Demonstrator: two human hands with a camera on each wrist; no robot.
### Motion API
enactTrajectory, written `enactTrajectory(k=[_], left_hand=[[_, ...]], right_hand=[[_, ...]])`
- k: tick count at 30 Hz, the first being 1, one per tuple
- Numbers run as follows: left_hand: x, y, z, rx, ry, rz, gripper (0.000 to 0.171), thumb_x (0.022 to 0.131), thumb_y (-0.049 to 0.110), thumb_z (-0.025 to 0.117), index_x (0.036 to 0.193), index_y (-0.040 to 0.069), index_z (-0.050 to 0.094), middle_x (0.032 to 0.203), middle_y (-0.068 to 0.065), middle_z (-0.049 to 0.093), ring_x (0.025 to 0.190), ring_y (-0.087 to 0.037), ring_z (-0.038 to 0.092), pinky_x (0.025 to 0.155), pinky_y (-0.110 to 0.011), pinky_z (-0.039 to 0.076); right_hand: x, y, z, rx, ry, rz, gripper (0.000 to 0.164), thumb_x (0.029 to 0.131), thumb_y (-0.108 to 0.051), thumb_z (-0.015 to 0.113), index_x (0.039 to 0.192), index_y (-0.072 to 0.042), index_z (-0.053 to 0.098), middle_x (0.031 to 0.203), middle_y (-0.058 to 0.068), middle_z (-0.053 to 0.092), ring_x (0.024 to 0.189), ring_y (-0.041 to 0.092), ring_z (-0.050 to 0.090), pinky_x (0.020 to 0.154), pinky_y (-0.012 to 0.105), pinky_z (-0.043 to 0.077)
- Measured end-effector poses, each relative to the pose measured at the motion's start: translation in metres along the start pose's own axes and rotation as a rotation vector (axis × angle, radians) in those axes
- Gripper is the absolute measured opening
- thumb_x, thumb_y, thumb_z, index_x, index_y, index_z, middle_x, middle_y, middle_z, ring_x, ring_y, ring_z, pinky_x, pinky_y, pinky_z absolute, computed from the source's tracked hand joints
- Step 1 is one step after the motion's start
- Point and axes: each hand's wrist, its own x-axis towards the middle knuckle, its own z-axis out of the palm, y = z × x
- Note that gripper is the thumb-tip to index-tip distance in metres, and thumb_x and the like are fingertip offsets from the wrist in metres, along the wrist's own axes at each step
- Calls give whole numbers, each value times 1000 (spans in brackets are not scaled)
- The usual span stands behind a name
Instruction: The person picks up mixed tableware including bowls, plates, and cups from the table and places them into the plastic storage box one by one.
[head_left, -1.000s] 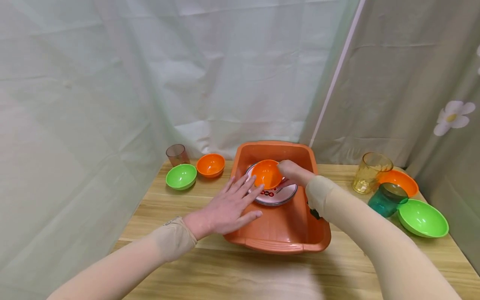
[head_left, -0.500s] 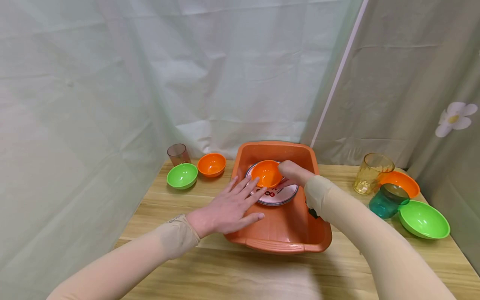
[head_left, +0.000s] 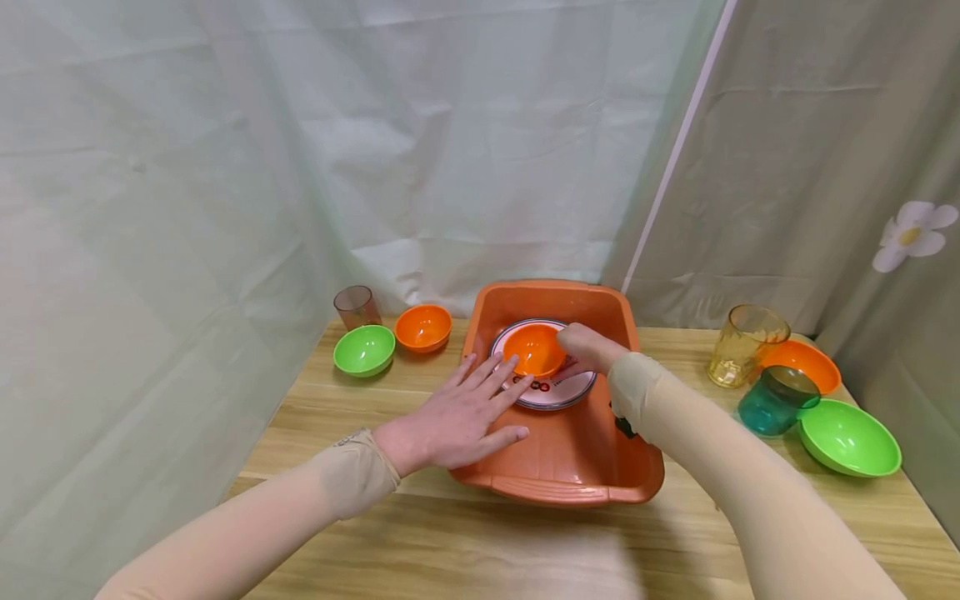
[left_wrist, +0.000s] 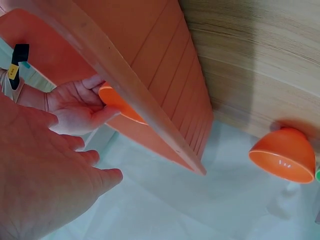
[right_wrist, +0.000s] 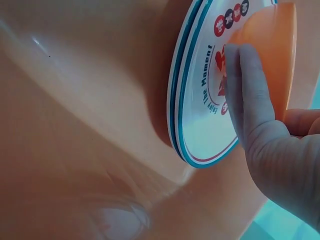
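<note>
L hand, fingers spread, lower ctr, above L rim of orange basin. R hand, ctr R, pinches sm. orange bowl mid-frame, over stacked plates in basin; contact unclear. Farther, 2nd orange bowl + pinkish cup, L of ctr; curtain across top.

A light wood-grain table carries an orange-brown basin, set near the middle of its far edge. To the basin's left, close together, are a reddish see-through cup, an orange bowl and a green bowl. Well apart on the right are an amber cup, a teal cup, a second orange bowl and a second green bowl; whether these touch is hard to tell.
</note>
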Motion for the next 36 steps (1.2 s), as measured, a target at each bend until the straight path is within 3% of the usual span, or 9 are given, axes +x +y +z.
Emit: enactTrajectory(k=[7, 12, 20, 24, 28, 33, 36], left_hand=[[1, 1, 2, 0, 15, 7, 78, 104, 69, 20, 166, 23, 14, 171, -8, 6, 157, -26, -3, 124, -54, 2], [2, 1, 2, -13, 21, 6, 78, 104, 69, 21, 166, 23, 15, 171, -8, 7, 157, -26, -3, 124, -53, 1], [5, -5, 3, -22, 32, -17, 78, 104, 70, 20, 166, 23, 17, 171, -8, 9, 157, -26, -3, 124, -54, 4], [7, -8, 2, -28, 60, -21, 78, 104, 69, 22, 166, 21, 20, 171, -8, 9, 157, -30, 1, 124, -56, 7], [8, -12, 0, -44, 87, -29, 77, 105, 67, 25, 165, 18, 22, 171, -9, 5, 157, -31, 3, 123, -57, 6], [10, -18, -2, -73, 90, -67, 78, 104, 68, 26, 165, 19, 22, 171, -7, -1, 157, -31, 1, 123, -56, 0], [11, -22, -3, -78, 96, -81, 78, 104, 67, 26, 165, 19, 22, 172, -8, 0, 157, -32, 3, 123, -56, -2]], right_hand=[[-1, 1, -3, -5, -22, -8, 52, 111, -20, 36, 155, 7, 25, 150, 26, 40, 126, 45, 55, 93, 49, 56], [-5, 0, -10, -21, -45, -16, 56, 113, -26, 35, 158, 6, 23, 155, 26, 35, 132, 46, 49, 99, 51, 52], [-32, -14, -21, -141, -34, -31, 65, 112, -37, 36, 161, 3, 21, 162, 30, 23, 143, 50, 33, 115, 52, 36], [-51, -21, -27, -292, -9, -108, 73, 110, -46, 38, 161, 4, 21, 165, 24, 21, 148, 43, 29, 117, 53, 31], [-72, -24, -31, -526, 39, -225, 79, 108, -52, 38, 161, 3, 18, 166, 23, 22, 150, 41, 26, 120, 56, 25], [-96, -11, -31, -751, 115, -400, 79, 107, -50, 44, 162, 1, 20, 165, 25, 24, 151, 45, 21, 121, 58, 18], [-109, 2, -30, -851, 168, -461, 78, 106, -50, 49, 162, -3, 24, 165, 26, 22, 151, 48, 16, 121, 61, 15]])
